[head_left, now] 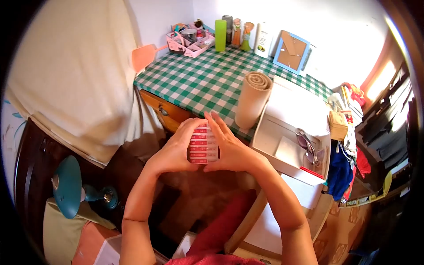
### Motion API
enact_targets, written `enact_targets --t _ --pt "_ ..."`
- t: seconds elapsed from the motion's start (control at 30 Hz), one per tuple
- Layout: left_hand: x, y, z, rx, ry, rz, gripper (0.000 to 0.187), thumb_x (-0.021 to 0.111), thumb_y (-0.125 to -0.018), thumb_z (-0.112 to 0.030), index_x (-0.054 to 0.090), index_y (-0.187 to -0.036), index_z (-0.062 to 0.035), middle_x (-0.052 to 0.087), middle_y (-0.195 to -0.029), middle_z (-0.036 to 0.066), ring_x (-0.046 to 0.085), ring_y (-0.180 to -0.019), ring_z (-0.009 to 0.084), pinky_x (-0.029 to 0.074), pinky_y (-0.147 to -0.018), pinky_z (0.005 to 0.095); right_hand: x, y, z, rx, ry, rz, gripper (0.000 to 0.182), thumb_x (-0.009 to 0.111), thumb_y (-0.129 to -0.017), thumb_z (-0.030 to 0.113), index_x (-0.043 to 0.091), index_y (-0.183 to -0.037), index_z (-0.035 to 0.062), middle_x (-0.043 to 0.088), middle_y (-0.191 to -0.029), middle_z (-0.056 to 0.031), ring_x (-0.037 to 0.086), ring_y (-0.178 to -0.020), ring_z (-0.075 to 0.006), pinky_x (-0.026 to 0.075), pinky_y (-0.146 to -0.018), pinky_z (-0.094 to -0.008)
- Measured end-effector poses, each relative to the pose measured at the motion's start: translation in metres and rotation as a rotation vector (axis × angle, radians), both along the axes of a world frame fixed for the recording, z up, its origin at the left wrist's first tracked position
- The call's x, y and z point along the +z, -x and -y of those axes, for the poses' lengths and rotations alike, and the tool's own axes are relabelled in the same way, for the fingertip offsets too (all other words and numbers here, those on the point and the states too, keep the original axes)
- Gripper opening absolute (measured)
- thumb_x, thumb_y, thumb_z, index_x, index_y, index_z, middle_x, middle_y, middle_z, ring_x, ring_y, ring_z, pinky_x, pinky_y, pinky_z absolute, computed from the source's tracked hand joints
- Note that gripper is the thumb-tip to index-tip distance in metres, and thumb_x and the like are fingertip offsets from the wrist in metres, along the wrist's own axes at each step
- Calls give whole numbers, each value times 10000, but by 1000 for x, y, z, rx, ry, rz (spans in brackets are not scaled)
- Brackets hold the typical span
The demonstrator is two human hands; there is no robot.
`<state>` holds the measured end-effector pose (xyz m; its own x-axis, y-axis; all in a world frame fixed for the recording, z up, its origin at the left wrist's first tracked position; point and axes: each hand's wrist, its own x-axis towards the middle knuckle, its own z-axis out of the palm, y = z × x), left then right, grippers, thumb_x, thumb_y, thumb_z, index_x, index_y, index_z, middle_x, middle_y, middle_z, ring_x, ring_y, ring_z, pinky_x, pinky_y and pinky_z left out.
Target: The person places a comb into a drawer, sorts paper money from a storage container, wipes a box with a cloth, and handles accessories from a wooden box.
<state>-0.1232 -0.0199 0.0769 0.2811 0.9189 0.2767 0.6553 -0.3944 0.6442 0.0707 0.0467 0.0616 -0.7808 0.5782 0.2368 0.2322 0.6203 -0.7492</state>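
Red-and-white packs point(203, 143) form one neat stack, its sides in the grip of the left hand point(176, 148) and right hand point(234, 152), just off the near edge of the worktop point(190, 84). Gathering looks done; the stack is not set down, and what else is left cannot be told. Near the right edge, an open white box point(277, 160) holds sunglasses point(303, 141).
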Motion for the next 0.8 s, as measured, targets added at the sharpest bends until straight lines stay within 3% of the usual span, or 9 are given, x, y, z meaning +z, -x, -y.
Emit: enact_targets --t 0.07,0.1,0.27,0.37,0.47,0.5,0.53,0.6,0.8 --pt "-4 15 -4 -25 62 68 1057 808 -496 -76 283 -1413 -90 333 -1434 163 336 -1340 326 299 -1109 384 -6 11 -5 30 -100 134 1189 855 -579 261 116 -1498 105 74 -1522 -247 150 -1412 -394 254 -1133 -429" --pt "-7 23 -9 -37 70 67 1085 792 -505 -65 249 -1444 -98 312 -1461 159 331 -1349 309 294 -1108 372 -13 19 -7 14 -162 62 1129 826 -533 205 203 -1462 54 191 -1441 -328 237 -1352 -469 286 -1109 -461" --pt "-9 55 -42 -90 171 142 1134 753 -558 -15 140 -1505 -135 229 -1527 135 280 -1386 266 278 -1111 372 -27 53 -30 -89 -41 -20 1029 801 -548 206 273 -1415 39 264 -1372 -342 325 -1275 -486 345 -1057 -471" --pt "-34 75 -63 76 -43 196 1059 719 -663 59 120 -1511 -145 147 -1562 125 179 -1429 251 255 -1117 428 -54 74 -58 -385 -96 -108 1012 801 -560 253 301 -1422 79 222 -1401 -325 347 -1270 -472 357 -1045 -458" --pt "-105 101 -88 485 -36 709 875 691 -776 -37 187 -1488 -107 221 -1524 148 255 -1392 285 315 -1069 408 -61 97 -80 -621 -74 -153 972 792 -566 246 332 -1403 65 231 -1390 -327 336 -1262 -477 354 -1042 -477" --pt "-146 117 -101 565 72 873 786 655 -818 -69 216 -1469 -83 270 -1485 152 291 -1365 278 334 -1046 407 -64 104 -87 -658 -86 -157 979 787 -576 258 314 -1405 43 241 -1358 -367 330 -1243 -516 343 -1015 -537" --pt "-174 129 -108 644 184 1038 701 619 -860 -101 245 -1451 -58 319 -1447 157 327 -1338 271 352 -1023 405 -73 112 -97 -655 -85 -161 979 787 -576 258 314 -1405 43 241 -1358 -367 330 -1243 -516 343 -1015 -537" --pt "-178 115 -111 877 307 1111 590 556 -912 -136 279 -1420 -22 370 -1387 140 357 -1303 257 376 -1007 423 -90 128 -114 -785 -342 -178 968 795 -573 286 335 -1388 39 292 -1323 -356 367 -1199 -487 346 -992 -539" --pt "-217 133 -160 887 228 1655 562 543 -937 -158 293 -1413 9 361 -1421 157 354 -1320 292 383 -1019 444 -100 133 -113 -875 -414 -62 916 786 -603 333 371 -1372 57 369 -1273 -305 398 -1134 -452 314 -1009 -519"
